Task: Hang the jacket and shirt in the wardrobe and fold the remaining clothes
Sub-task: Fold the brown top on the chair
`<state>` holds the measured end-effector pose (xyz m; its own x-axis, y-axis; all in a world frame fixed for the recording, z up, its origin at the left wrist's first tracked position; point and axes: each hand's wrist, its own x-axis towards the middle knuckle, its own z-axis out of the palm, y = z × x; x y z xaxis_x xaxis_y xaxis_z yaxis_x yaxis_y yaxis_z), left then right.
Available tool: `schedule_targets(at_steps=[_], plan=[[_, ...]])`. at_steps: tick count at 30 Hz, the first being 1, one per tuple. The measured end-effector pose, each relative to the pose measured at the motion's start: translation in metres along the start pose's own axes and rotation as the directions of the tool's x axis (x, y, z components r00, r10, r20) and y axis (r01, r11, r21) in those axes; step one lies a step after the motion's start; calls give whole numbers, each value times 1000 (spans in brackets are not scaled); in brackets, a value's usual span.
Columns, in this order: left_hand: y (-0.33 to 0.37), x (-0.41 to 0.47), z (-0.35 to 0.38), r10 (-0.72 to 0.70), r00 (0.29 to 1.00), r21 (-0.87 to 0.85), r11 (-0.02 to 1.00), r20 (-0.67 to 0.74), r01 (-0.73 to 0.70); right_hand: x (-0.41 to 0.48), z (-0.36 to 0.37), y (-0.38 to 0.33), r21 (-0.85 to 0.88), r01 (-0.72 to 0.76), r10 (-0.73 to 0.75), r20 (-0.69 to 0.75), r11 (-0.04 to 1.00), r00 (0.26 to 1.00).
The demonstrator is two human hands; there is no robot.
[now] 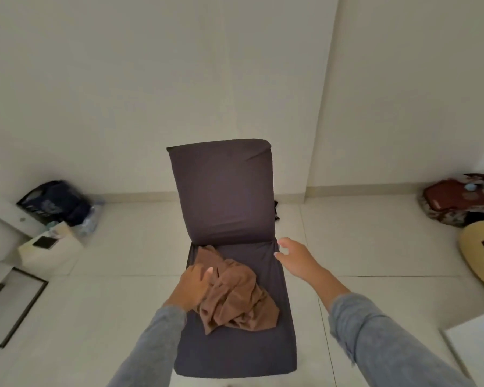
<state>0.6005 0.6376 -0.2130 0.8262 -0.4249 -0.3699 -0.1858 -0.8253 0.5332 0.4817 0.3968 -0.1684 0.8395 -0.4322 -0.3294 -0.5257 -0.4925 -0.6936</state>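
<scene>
Grey sleeves (375, 339) enter from bottom edge, both arms reaching up-frame. Left hand (192, 286) lies on left edge of crumpled brown garment (235, 297), fingers curled into cloth, gripping it. Right hand (294, 258) spread, fingers relaxed, holding nothing, over right rim of seat near backrest fold, apart from garment. Garment heaped on seat of dark grey floor chair (229, 191), frame centre, on pale tiled floor (361, 241). Guitar (481, 255) at right edge; dark bag (56, 202) at left.
</scene>
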Motion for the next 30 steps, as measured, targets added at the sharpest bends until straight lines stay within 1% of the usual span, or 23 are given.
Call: schedule_targets(at_steps=[2, 6, 9, 10, 12, 14, 17, 19, 22, 26, 30], plan=[[-23, 31, 3, -28, 999, 26, 999, 46, 27, 27, 26, 4, -6, -53, 53, 27, 999, 998], [-61, 102, 19, 4, 988, 36, 999, 154, -9, 74, 78, 16, -28, -140, 141, 44, 990, 989], [-93, 139, 46, -28, 959, -34, 999, 284, 39, 102, 125, 28, -71, -192, 200, 124, 979, 972], [-116, 154, 66, -52, 947, -56, 996, 317, 73, 114, 146, 34, -84, -200, 211, 156, 976, 965], [-145, 168, 96, -126, 913, -38, 988, 388, 152, 127, 182, 41, -109, -210, 228, 196, 972, 954], [-158, 165, 111, -164, 875, -1, 983, 456, 185, 135, 210, 49, -172, -212, 246, 209, 962, 947], [-162, 162, 123, -162, 874, -39, 979, 459, 202, 148, 241, 62, -295, -217, 281, 195, 930, 940], [-169, 164, 136, -171, 874, -67, 972, 454, 225, 153, 258, 71, -343, -269, 345, 183, 900, 921], [-175, 166, 148, -152, 898, -57, 980, 414, 192, 155, 271, 82, -377, -350, 434, 166, 858, 885], [-173, 165, 140, -95, 910, -119, 981, 403, 155, 153, 271, 83, -298, -334, 382, 121, 894, 916], [-151, 159, 97, -53, 941, -200, 972, 333, 125, 144, 242, 56, -171, -374, 382, 19, 912, 924]])
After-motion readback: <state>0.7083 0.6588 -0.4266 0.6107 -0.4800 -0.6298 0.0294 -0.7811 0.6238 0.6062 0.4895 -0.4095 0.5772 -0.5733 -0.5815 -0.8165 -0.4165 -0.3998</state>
